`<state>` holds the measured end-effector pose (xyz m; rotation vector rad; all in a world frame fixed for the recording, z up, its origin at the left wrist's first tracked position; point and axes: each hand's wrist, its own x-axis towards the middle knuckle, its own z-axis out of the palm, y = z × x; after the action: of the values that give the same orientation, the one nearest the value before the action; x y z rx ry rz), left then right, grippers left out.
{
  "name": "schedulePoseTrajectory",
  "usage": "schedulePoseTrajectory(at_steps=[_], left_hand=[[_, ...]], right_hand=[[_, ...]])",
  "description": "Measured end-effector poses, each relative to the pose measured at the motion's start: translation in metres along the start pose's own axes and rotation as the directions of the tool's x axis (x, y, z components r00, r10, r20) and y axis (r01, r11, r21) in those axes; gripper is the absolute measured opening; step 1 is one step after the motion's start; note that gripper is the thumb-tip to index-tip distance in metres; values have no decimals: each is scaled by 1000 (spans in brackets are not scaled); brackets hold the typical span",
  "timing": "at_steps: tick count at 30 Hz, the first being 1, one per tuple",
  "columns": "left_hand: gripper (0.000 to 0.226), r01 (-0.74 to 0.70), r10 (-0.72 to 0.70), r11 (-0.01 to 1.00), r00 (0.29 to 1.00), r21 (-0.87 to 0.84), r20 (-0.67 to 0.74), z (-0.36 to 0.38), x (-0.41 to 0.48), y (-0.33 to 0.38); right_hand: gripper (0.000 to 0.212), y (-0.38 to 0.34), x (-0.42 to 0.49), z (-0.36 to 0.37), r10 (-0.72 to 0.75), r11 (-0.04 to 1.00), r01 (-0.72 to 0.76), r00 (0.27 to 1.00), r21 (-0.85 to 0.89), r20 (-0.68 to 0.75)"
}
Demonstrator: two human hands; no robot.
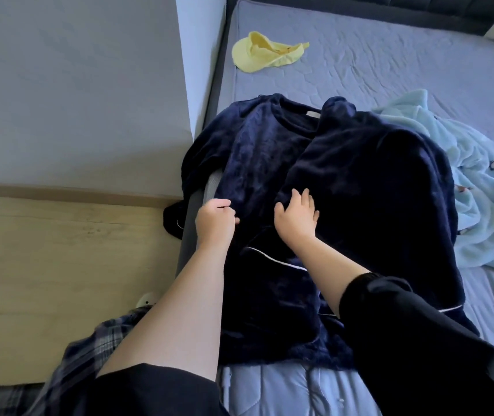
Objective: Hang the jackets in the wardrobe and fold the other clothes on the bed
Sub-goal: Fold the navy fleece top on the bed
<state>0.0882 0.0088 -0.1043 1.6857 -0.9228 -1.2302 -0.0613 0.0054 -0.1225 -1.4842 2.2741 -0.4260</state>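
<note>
A dark navy velvety top (269, 151) lies spread on the bed (389, 73), neck toward the headboard, its right side folded in over the middle. One sleeve hangs over the bed's left edge. My left hand (214, 219) pinches the fabric near the left side seam with curled fingers. My right hand (296, 214) rests flat on the folded-in part, fingers spread. A light blue fleecy garment (476, 187) lies crumpled at the right, partly under the navy one.
A yellow cap (266, 54) lies near the bed's far left corner. A grey wall (74, 85) and a wooden floor (59, 280) are left of the bed. The dark headboard (359, 4) runs along the top.
</note>
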Motion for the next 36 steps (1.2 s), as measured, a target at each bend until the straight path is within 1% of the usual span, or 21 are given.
schedulePoseTrajectory(at_steps=[3,4,6,8,11,14,16,18,22,24,25,26,28,29,30,31,32,33,34,35,36], left_hand=[[37,-88,76,994,982,-61,-174,0,17,3],[37,-73,50,991,980,-112,-192,2,24,2],[34,21,-77,934,987,-357,-144,7,41,1],[38,144,-192,817,981,-558,-28,10,58,-1],[42,293,-256,619,953,-728,165,13,83,-5],[35,387,-184,317,921,-866,344,10,108,-4],[22,371,-127,229,928,-900,350,7,124,-3],[25,328,-97,202,944,-923,314,2,140,-2],[51,283,-128,145,955,-948,266,-15,163,2],[43,252,-141,205,964,-946,226,-16,164,13],[33,212,-158,274,972,-938,174,-13,163,22],[28,161,-173,371,980,-914,103,-7,159,31],[44,7,-96,673,992,-739,-78,6,147,45],[57,-109,24,830,987,-547,-160,13,138,49],[64,-248,197,922,961,-298,-192,20,125,51],[67,-399,388,916,908,-45,-157,26,109,51],[69,-552,568,816,821,172,-63,31,92,52],[69,-698,718,636,692,329,78,36,77,53],[66,-810,808,419,539,410,239,42,62,51],[60,-874,814,245,420,420,400,47,51,47],[52,-901,755,131,361,413,547,48,40,40]], right_hand=[[64,-15,18,20,140,990,-139,989,23,-45],[66,-17,22,28,175,984,-175,983,3,-49],[69,-18,27,43,207,975,-213,974,-58,-94],[69,-14,28,57,187,969,-209,969,-129,-163],[70,-11,29,74,151,958,-197,964,-208,-218],[70,-11,34,80,149,948,-208,959,-240,-240],[71,-11,36,83,148,946,-212,956,-245,-253],[71,-10,36,85,138,947,-205,954,-248,-265],[72,-8,37,88,129,947,-205,949,-249,-288],[72,-7,38,89,120,941,-198,954,-274,-276],[72,-7,39,89,115,939,-190,958,-285,-261],[71,-7,41,89,114,939,-185,963,-290,-244],[71,-7,41,86,118,944,-176,970,-280,-210],[71,-7,41,84,111,950,-163,974,-267,-199],[72,-7,40,82,100,961,-143,978,-239,-184],[72,-6,40,78,86,974,-118,983,-195,-163],[71,-5,40,72,73,988,-90,988,-124,-136],[68,-2,39,64,74,997,-75,992,-8,-103],[61,3,39,53,98,977,-85,993,197,-60],[53,9,38,35,158,857,-142,987,495,8],[49,17,36,14,221,604,-237,967,761,125]])
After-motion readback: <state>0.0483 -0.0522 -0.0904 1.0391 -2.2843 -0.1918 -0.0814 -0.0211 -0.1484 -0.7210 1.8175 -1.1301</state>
